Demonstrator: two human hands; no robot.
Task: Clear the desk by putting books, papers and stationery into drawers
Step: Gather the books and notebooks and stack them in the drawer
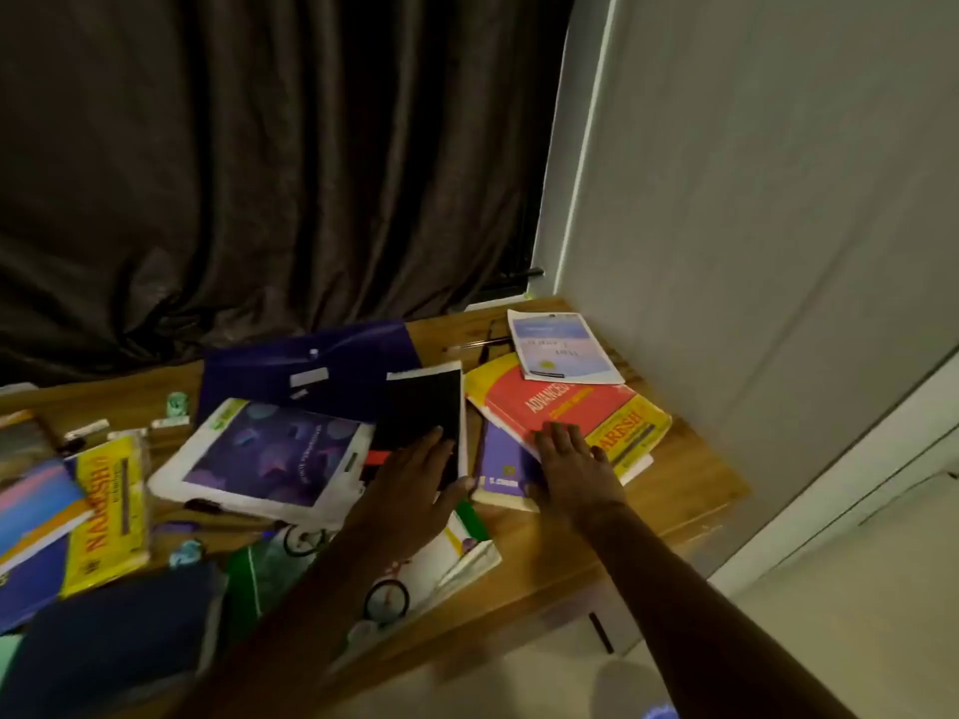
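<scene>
Books and papers cover a wooden desk (690,490). My left hand (415,480) lies flat with spread fingers on a black-covered book (420,402) at the middle. My right hand (573,464) rests palm down on the near edge of a red and yellow book (565,402), which sits on a purple book (506,461). A pale blue booklet (563,347) lies at the back right. Left of my hands are a white book with a purple picture (264,454) and a dark purple folder (306,363).
A yellow book (106,511), blue books (36,516) and small erasers (88,428) fill the desk's left side. A bicycle-print booklet (415,568) lies at the front edge. Pens (480,342) lie near the back. A dark curtain (259,163) hangs behind; a white wall (752,225) stands right.
</scene>
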